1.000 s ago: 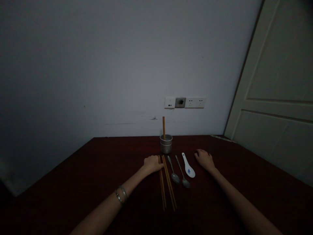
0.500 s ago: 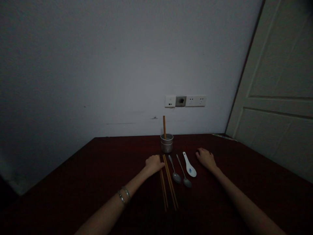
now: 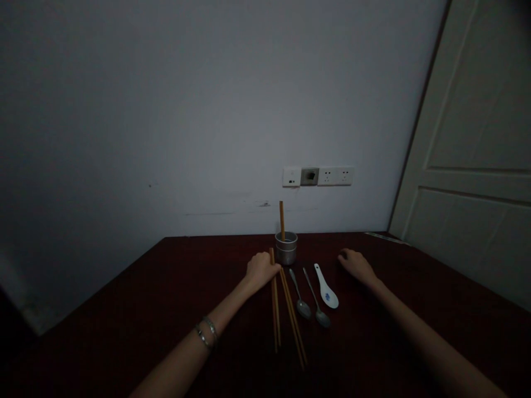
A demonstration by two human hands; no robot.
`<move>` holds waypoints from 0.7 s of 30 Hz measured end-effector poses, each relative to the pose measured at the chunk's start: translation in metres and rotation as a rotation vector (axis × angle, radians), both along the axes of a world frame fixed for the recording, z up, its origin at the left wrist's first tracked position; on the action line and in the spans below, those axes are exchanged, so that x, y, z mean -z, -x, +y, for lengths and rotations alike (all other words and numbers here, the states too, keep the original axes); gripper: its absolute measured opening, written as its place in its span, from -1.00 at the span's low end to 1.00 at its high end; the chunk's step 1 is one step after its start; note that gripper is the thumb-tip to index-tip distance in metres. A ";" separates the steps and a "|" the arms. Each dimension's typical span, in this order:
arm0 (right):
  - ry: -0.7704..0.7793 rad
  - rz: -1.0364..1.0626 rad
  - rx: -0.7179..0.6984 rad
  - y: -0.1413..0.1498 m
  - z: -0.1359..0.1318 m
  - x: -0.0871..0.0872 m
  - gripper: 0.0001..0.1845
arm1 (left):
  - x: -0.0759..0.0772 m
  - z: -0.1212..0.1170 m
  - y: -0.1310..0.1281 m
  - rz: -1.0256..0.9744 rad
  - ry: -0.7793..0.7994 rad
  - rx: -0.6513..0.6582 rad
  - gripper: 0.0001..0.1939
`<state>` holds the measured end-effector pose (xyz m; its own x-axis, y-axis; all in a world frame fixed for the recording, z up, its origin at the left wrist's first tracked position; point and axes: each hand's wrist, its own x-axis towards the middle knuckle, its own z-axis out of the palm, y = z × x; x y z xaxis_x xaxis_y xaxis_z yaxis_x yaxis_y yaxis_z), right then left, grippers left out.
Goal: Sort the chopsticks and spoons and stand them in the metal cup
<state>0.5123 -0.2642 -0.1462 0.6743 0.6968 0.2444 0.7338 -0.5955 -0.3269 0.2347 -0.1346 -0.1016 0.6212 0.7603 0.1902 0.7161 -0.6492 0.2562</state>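
My left hand (image 3: 262,268) is closed around the upper part of a pair of wooden chopsticks (image 3: 276,315), whose thick ends poke up above my thumb. Another pair of chopsticks (image 3: 293,320) lies just right of it on the table. Beside that pair are a metal spoon (image 3: 302,308), a second metal spoon (image 3: 322,318) with a thin handle, and a white soup spoon (image 3: 327,296) with a blue mark. My right hand (image 3: 357,265) rests palm down on the table, loosely bent and holding nothing. A metal cup (image 3: 286,254) with chopsticks (image 3: 282,221) standing in it is behind the row.
The dark red table (image 3: 199,276) meets a pale wall (image 3: 207,138) at its back edge. Sockets and a switch (image 3: 317,176) are set in the wall above the cup. A panelled door (image 3: 477,155) stands on the right. The light is dim.
My left hand has raised the chopsticks' upper ends, and this pair has swung away from the other. My right hand stays on the table. The whole view has shifted slightly.
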 end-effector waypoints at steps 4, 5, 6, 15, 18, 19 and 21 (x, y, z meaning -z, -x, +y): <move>-0.287 -0.053 -0.142 0.036 -0.004 -0.055 -0.69 | -0.029 -0.004 -0.001 -0.076 -0.089 0.020 -0.73; -0.367 -0.018 -0.253 0.050 -0.005 -0.068 -0.71 | -0.036 -0.005 -0.002 -0.101 -0.109 0.022 -0.73; -0.447 0.053 -0.355 0.066 -0.005 -0.079 -0.74 | -0.043 -0.006 -0.002 -0.126 -0.126 0.023 -0.73; -0.469 0.973 -0.817 0.158 0.016 -0.094 -0.50 | -0.078 -0.012 -0.005 -0.349 -0.237 0.059 -0.77; -0.537 0.946 -0.855 0.167 0.029 -0.087 -0.59 | -0.084 -0.016 -0.005 -0.383 -0.240 0.075 -0.80; -0.564 0.933 -0.857 0.170 0.032 -0.086 -0.61 | -0.085 -0.017 -0.005 -0.391 -0.241 0.082 -0.80; -0.582 0.932 -0.848 0.173 0.037 -0.085 -0.63 | -0.086 -0.018 -0.005 -0.402 -0.234 0.095 -0.82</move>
